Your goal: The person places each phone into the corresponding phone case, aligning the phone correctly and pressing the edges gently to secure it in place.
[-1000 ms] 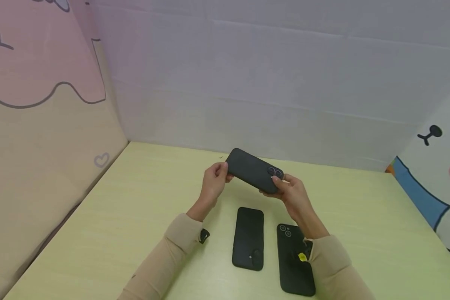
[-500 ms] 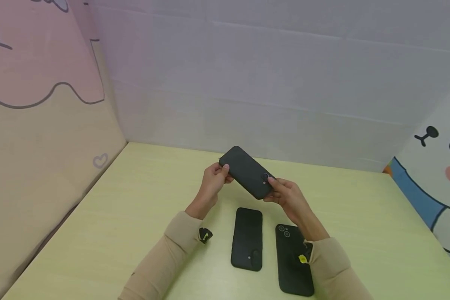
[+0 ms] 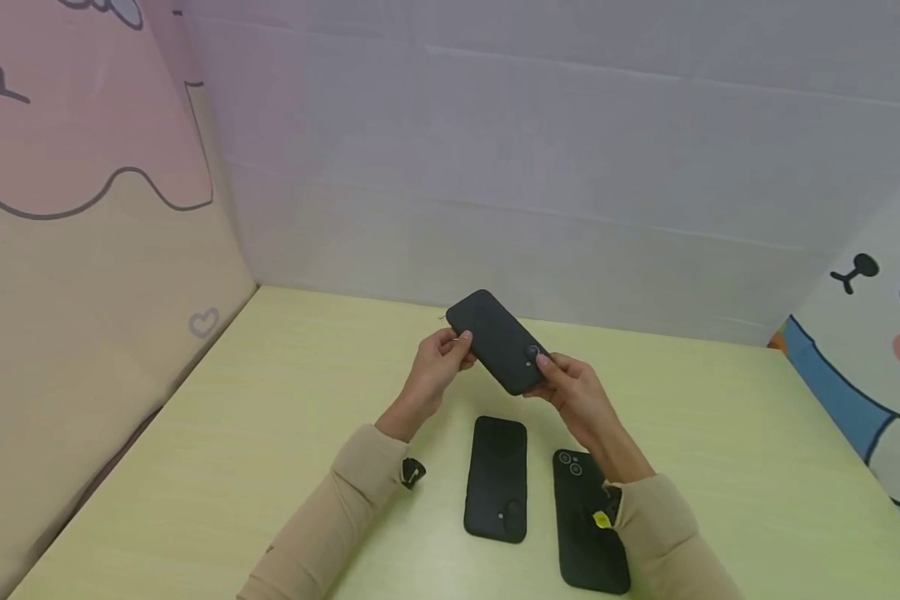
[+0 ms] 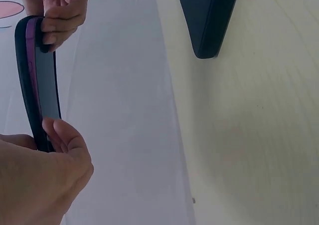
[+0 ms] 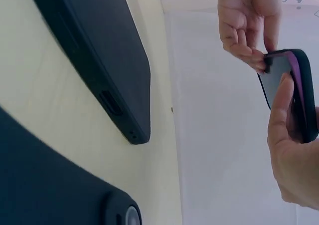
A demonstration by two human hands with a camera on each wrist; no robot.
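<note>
A black-cased phone (image 3: 497, 342) is held above the yellow-green table (image 3: 270, 433), slanting down to the right. My left hand (image 3: 457, 346) pinches its upper left end and my right hand (image 3: 543, 371) grips its lower right end by the camera. In the left wrist view the phone (image 4: 37, 85) shows edge-on, with a purple body inside the black case and a grey screen; the left thumb (image 4: 62, 135) presses on its rim. In the right wrist view the right hand (image 5: 291, 150) holds the same phone (image 5: 294, 85), and the left hand (image 5: 246, 25) pinches its far end.
Two more black-cased phones lie on the table under the hands: one in the middle (image 3: 497, 477) and one to the right (image 3: 588, 521), partly under my right sleeve. Walls with cartoon pictures close in the table at the left (image 3: 82, 250), back and right.
The held phone has turned from a flatter lie to a steeper slant, and its camera end has swung left and towards me. Both hands keep their hold. The phones on the table have not moved.
</note>
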